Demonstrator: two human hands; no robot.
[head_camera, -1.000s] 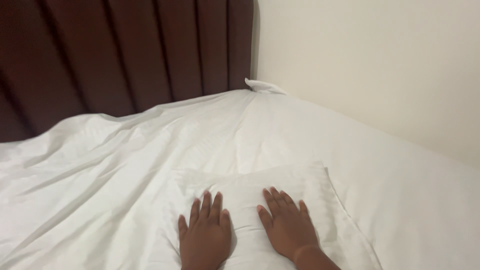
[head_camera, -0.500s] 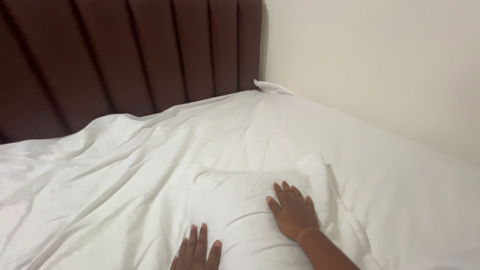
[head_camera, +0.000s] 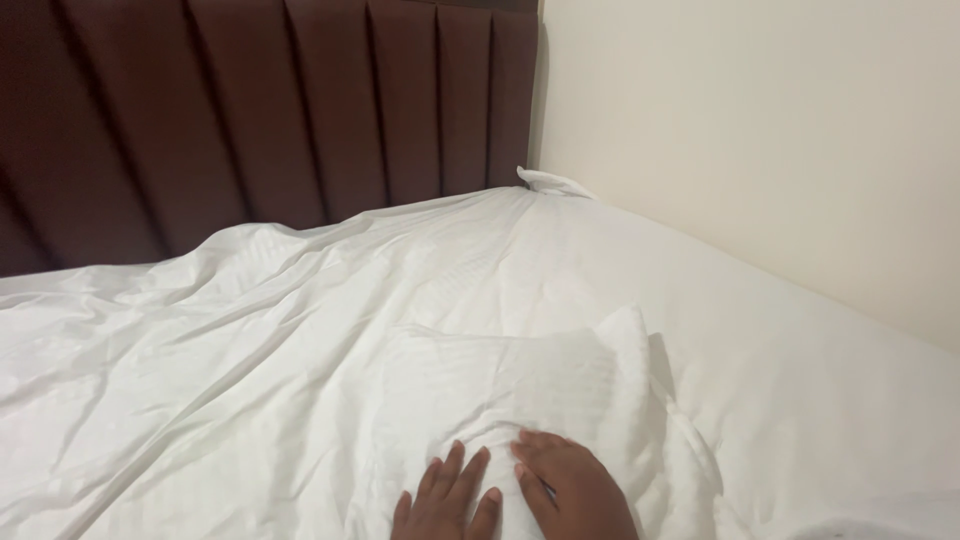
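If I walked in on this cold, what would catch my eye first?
Probably the two bare hands at the bottom edge, the left hand and the right hand, side by side on a folded white striped pillowcase lying on the rumpled white bed sheet. Behind them, the dark brown panelled headboard stands out sharply against the plain cream wall on the right.

- White cloth sheet, matt, creased, faintly striped weave.
- Folded pillowcase, same matt striped cloth, smoother.
- Headboard, dark padded panels, slight sheen.
- Wall, smooth matt paint.
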